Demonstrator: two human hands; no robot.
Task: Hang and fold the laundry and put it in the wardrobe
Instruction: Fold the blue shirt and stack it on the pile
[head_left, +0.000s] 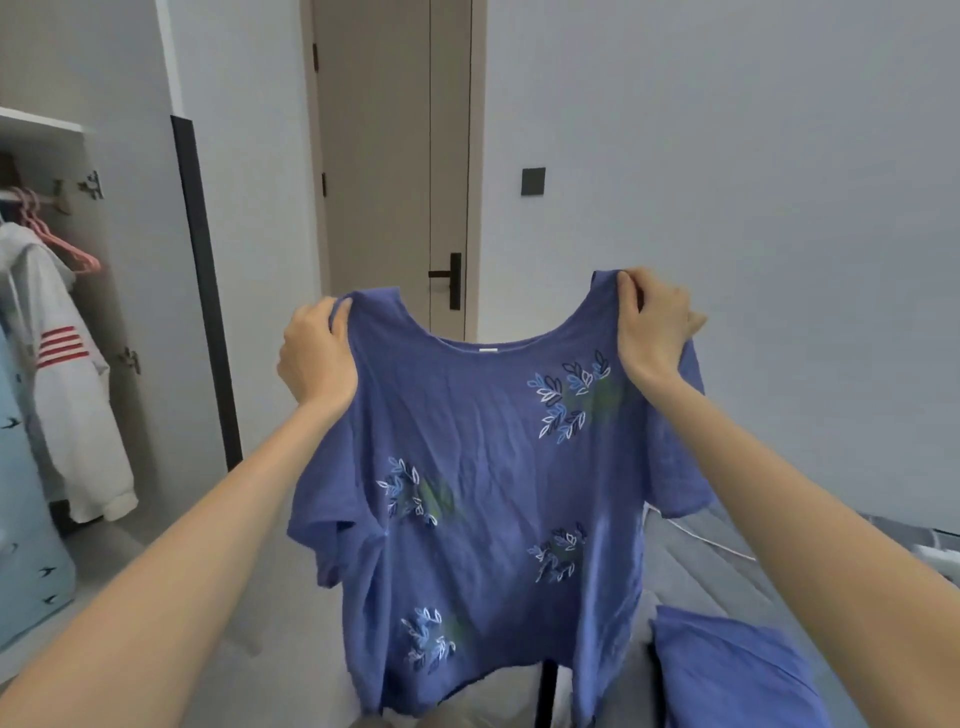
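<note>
Head view, crinkled blue short-sleeved shirt (483, 467) with leaf prints held up at frame centre, left hand (317, 358) and right hand (654, 327) each pinching a shoulder seam, folded blue cloth (727, 675) lower right on grey quilted bed (691, 566), open wardrobe (47, 171) at left edge, white jacket (67, 384) on pink hanger (57, 239).

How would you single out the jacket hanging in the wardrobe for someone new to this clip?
At the far left stands the open wardrobe. On its rail, from a pink hanger, hangs the white jacket. Red stripes on its sleeve set it apart from the pale blue bird-print fabric beside it.
</note>
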